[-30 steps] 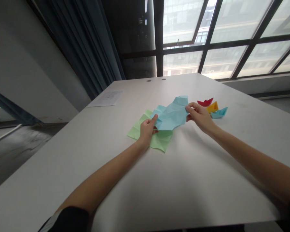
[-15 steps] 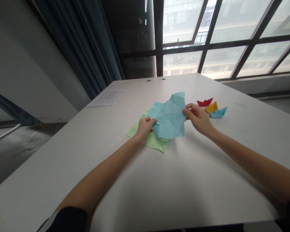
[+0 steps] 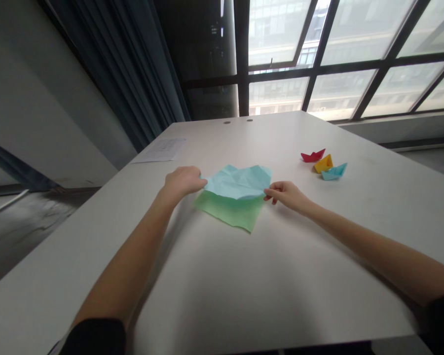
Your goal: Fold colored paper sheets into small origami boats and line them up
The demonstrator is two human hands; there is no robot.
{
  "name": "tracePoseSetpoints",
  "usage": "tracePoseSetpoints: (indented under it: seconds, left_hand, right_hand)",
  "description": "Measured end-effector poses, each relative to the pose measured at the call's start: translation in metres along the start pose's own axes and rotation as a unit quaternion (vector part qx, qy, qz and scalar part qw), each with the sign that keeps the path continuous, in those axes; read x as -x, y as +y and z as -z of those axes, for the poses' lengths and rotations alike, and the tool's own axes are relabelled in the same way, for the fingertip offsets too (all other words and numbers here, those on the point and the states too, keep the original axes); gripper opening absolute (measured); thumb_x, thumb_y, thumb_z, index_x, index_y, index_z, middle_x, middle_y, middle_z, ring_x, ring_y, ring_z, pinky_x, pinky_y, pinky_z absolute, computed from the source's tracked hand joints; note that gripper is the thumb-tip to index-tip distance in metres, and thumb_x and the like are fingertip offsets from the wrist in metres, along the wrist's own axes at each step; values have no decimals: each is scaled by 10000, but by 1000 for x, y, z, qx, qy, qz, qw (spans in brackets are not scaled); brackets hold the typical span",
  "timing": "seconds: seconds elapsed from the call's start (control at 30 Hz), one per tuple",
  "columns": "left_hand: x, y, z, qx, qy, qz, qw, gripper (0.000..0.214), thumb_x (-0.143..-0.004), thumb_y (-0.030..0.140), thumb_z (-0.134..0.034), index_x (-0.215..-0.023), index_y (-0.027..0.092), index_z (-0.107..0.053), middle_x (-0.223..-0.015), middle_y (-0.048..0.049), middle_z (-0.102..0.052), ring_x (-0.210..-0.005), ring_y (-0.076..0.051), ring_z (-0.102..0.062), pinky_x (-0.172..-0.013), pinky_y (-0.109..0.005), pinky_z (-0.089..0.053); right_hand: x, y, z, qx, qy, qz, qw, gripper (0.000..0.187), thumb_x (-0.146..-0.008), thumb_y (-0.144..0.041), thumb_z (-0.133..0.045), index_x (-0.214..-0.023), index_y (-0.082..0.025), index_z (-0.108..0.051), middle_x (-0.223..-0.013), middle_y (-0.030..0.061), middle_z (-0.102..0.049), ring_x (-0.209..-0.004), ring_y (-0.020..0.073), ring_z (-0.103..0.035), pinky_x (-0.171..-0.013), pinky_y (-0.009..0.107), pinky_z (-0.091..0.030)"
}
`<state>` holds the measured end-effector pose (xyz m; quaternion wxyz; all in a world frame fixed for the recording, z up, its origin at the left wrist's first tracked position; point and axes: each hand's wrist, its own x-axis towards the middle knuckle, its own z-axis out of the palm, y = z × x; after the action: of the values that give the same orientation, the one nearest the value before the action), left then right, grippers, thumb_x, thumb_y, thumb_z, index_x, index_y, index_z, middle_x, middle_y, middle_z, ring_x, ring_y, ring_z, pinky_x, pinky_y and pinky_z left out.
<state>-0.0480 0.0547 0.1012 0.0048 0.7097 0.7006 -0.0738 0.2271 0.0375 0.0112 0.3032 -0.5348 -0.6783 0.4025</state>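
Observation:
A creased sheet of light blue paper (image 3: 239, 181) is stretched between my hands, held over a green sheet of paper (image 3: 232, 213). My left hand (image 3: 185, 181) pinches the blue sheet's left corner, and my right hand (image 3: 285, 193) grips its right edge between thumb and fingers. The green sheet lies on the white table, its rear part hidden under the blue one. Off to the right of my right hand stand three folded paper boats: a red boat (image 3: 313, 157), a yellow boat (image 3: 323, 163) and a blue boat (image 3: 334, 172).
The white table (image 3: 214, 286) spreads out on all sides. At its left edge lies a printed sheet (image 3: 163, 151). Two dark round spots sit near the far edge. Beyond are a blue curtain (image 3: 133, 69) and large windows (image 3: 348, 49).
My left hand has moved left and my right hand slightly left and down. The blue paper, raised and facing me before, is now lower, flatter and pulled wider above the green sheet.

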Motion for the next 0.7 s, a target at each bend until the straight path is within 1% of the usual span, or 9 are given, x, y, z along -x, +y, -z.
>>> tracePoseSetpoints:
  seconds: [0.17,0.23,0.3,0.37,0.43,0.5,0.57,0.63,0.7]
  left_hand:
    - [0,4,-8,-39,-38,-17,998,207,-677,228,-520,-831,160,-640,-894,-127,-635,-802,-261,-574,-669,-364,-442]
    - [2,9,-16,-59,-18,-31,998,276,-681,180,-525,-939,150,-617,-1019,-156,-600,-937,-303,-539,-739,-406,-433]
    - [4,17,-25,-84,33,-50,995,409,-691,141,-522,-1100,138,-536,-1202,-186,-490,-1101,-337,-436,-850,-469,-376]
    - [6,25,-32,-123,77,-127,981,441,-701,140,-532,-1141,159,-500,-1235,-171,-451,-1119,-325,-416,-881,-477,-357]
    - [7,34,-38,-122,73,-204,969,395,-739,159,-509,-1132,200,-502,-1213,-136,-464,-1105,-294,-432,-889,-451,-361]
    - [7,41,-44,-90,48,-254,962,367,-787,205,-471,-1152,230,-495,-1188,-115,-485,-1087,-272,-455,-881,-412,-377]
    - [6,44,-50,-37,-2,-285,958,408,-824,321,-445,-1226,248,-452,-1206,-111,-486,-1079,-268,-472,-870,-388,-394]
    - [4,45,-57,9,-46,-282,958,521,-817,469,-431,-1292,257,-398,-1264,-120,-457,-1110,-288,-459,-883,-398,-391]
    - [4,45,-66,31,-56,-251,966,631,-779,577,-430,-1324,265,-369,-1323,-132,-411,-1155,-322,-424,-903,-436,-373]
  right_hand:
    - [0,4,-3,124,-18,-7,992,272,-744,-411,-537,-624,-180,-617,-666,12,-697,-575,119,-576,-571,228,-413]
    - [1,2,-5,158,-18,-1,987,279,-746,-407,-530,-602,-184,-617,-643,3,-688,-569,118,-570,-575,231,-398]
    - [3,0,-6,175,-16,1,984,289,-752,-408,-518,-596,-185,-615,-627,0,-679,-562,117,-565,-572,232,-387]
    - [4,-1,-6,187,-10,5,982,297,-758,-415,-511,-600,-184,-611,-612,1,-668,-564,119,-566,-566,231,-380]
    - [4,-1,-4,207,1,10,978,310,-763,-435,-503,-615,-184,-609,-605,6,-657,-569,124,-564,-550,231,-370]
    - [3,-1,1,238,13,21,971,330,-769,-468,-490,-648,-189,-615,-630,17,-655,-587,135,-565,-532,236,-362]
    - [-2,0,9,284,29,29,958,343,-780,-495,-471,-706,-200,-629,-695,30,-664,-626,154,-574,-529,247,-364]
    - [-9,2,21,347,59,22,936,328,-795,-490,-457,-782,-214,-634,-766,42,-671,-678,179,-589,-548,264,-381]
    - [-16,6,35,425,115,-3,898,302,-804,-460,-463,-845,-209,-625,-803,68,-669,-736,215,-600,-590,295,-406]
